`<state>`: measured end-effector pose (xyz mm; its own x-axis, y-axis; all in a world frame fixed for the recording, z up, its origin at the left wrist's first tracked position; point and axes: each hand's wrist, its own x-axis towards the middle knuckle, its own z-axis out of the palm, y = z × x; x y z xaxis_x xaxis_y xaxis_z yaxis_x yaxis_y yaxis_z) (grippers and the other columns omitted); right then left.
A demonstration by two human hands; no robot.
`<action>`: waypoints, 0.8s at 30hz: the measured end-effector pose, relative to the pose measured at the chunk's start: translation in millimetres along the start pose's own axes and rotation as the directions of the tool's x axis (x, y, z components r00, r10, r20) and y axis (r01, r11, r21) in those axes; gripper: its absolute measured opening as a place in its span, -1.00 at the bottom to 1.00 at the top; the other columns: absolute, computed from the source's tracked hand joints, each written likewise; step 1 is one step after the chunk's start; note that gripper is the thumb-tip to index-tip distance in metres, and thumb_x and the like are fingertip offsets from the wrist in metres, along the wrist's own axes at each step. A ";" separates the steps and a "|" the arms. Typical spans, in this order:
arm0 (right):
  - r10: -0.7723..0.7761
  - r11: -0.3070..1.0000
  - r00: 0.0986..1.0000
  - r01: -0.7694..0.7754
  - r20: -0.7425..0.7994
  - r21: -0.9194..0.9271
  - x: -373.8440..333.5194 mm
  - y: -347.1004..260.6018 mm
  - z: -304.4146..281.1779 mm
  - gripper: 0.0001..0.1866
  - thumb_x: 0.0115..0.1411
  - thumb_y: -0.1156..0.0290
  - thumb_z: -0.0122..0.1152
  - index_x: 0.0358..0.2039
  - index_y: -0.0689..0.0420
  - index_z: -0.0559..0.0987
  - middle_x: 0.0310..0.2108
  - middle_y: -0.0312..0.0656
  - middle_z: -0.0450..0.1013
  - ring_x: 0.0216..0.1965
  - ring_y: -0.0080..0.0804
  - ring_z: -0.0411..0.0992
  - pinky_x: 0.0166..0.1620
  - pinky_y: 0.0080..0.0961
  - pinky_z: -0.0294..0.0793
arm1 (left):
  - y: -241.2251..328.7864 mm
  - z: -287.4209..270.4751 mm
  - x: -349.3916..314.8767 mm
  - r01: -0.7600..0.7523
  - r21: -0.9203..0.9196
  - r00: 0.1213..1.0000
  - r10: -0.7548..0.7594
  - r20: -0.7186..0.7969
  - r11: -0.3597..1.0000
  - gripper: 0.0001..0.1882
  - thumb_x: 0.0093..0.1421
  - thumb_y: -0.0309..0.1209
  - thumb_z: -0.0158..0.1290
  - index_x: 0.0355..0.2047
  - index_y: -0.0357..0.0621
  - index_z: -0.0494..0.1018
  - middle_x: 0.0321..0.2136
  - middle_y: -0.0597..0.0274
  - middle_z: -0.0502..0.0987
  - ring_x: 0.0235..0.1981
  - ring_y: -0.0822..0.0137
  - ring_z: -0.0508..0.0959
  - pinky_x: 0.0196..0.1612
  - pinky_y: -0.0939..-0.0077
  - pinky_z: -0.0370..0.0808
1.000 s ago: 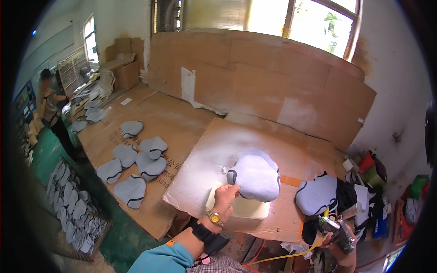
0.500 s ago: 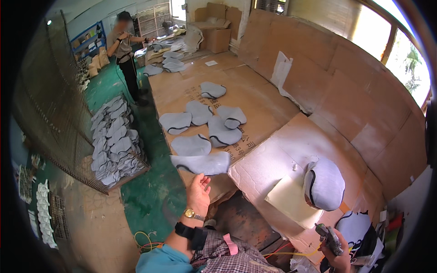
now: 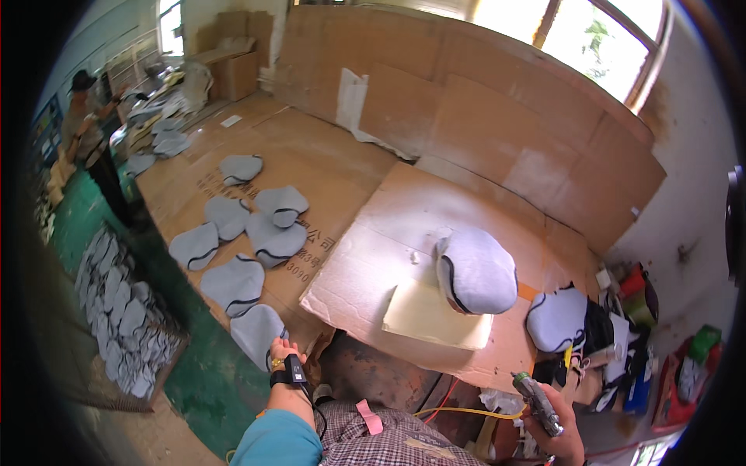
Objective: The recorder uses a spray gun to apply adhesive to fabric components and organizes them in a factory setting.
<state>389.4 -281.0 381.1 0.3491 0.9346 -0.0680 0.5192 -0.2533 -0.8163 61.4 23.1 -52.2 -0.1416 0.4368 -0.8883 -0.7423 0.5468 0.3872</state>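
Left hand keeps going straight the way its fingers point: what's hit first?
Likely the nearest grey piece; the left hand overlaps its edge in this view, but whether they touch is unclear.

The sleeve (image 3: pixel 280 439) is teal, the garment (image 3: pixel 350 435) checked (with a pink strip (image 3: pixel 369 417)).

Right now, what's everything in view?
Flat pieces: seven, grey, left cardboard, nearer cluster
Farther pieces: several, grey, beyond that cluster
Pad: one, cream, right cardboard
Domed piece: one, grey, overlapping pad
Clutter: uncounted, mixed colours, far right
Separate piece: one, grey, beside clutter
Piled pieces: many, grey, left floor
Backing cardboard: several, brown, behind
Co-worker: one, dark trousers, far left
Hand tool: one, metallic, lower right
Left hand: one, bare, by nearest piece
Right hand: one, bare, around tool
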 end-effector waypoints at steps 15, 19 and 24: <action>-0.111 0.973 0.984 0.080 -0.137 -0.218 2.5 -82.5 54.3 -0.56 0.06 0.58 0.09 0.01 0.24 0.35 -0.33 -0.16 0.42 -0.37 -0.47 0.36 -0.26 -0.57 0.36 | -8.2 86.8 -44.6 -0.107 0.343 0.983 0.047 0.178 0.933 -0.74 0.12 0.00 -0.04 -0.52 0.19 0.33 -0.64 0.55 0.34 -0.58 0.45 0.44 -0.36 0.19 0.21; -0.071 0.970 0.987 0.035 -0.144 -0.242 5.2 -87.8 51.8 -0.58 0.10 0.57 0.04 0.02 0.22 0.35 -0.31 -0.18 0.42 -0.36 -0.53 0.35 -0.28 -0.59 0.36 | 18.6 83.2 -54.2 -0.182 0.286 0.967 0.120 0.223 0.941 -0.68 0.13 -0.03 -0.04 -0.62 0.13 0.23 -0.75 0.50 0.30 -0.68 0.46 0.43 -0.53 0.41 0.18; -0.084 0.979 0.950 0.023 -0.301 -0.201 24.1 -58.4 37.4 -0.51 0.00 0.56 0.14 0.00 0.27 0.33 -0.42 -0.30 0.40 -0.39 -0.62 0.39 -0.30 -0.70 0.36 | 57.3 45.7 -61.4 -0.219 0.257 0.964 0.169 0.203 0.941 -0.66 0.11 0.01 -0.06 -0.63 0.12 0.23 -0.75 0.47 0.35 -0.69 0.42 0.45 -0.50 0.41 0.21</action>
<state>338.3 -234.3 405.7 0.5226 0.8342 0.1763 0.6735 -0.2771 -0.6853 57.5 60.4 35.8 -0.1295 0.6587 -0.7412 -0.4994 0.6024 0.6227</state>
